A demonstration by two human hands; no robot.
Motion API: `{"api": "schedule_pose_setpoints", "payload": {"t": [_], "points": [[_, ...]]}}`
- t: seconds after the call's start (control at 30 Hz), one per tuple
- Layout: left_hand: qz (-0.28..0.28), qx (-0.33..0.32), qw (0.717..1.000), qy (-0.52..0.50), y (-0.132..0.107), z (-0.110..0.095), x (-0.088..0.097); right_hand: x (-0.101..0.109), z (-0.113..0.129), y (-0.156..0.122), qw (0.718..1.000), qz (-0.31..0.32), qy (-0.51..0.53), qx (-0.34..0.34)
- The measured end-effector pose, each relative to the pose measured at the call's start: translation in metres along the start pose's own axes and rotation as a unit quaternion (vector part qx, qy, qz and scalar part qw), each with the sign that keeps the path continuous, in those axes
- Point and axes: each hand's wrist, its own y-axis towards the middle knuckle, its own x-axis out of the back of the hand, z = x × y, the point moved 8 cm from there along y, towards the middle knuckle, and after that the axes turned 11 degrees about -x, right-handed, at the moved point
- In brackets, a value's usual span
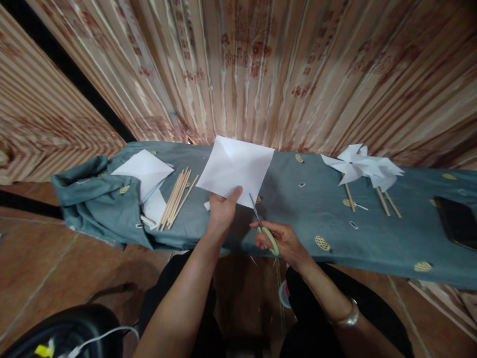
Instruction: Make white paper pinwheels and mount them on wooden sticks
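My left hand (222, 209) pinches the near edge of a creased white paper square (235, 169) and holds it up over the cloth-covered bench (320, 219). My right hand (280, 241) is closed on a pair of scissors (263, 226) with pale green handles. The blades point up at the paper's near right edge, close to my left thumb.
A bundle of wooden sticks (177, 198) and a stack of white paper sheets (146, 171) lie on the bench's left part. White paper pinwheels (363, 166) on sticks rest at the right, with a dark phone (457, 221) beyond. Patterned curtains hang behind. A black object (63, 330) sits on the floor.
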Motion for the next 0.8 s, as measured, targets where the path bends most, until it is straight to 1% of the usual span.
{"api": "schedule_pose_setpoints", "payload": {"t": [0.33, 0.5, 0.8], "points": [[0.003, -0.008, 1.0, -0.001, -0.0006, -0.0019, -0.0005, -0.0001, 0.001, 0.0006, 1.0, 0.004, 0.008, 0.002], [0.0, -0.005, 1.0, 0.005, -0.0009, -0.0032, -0.0001, 0.0009, -0.0005, 0.001, 1.0, -0.004, 0.016, 0.006], [-0.005, -0.003, 1.0, -0.003, 0.0011, 0.001, 0.0019, 0.0019, -0.0073, 0.003, 0.999, -0.017, 0.036, -0.012]]}}
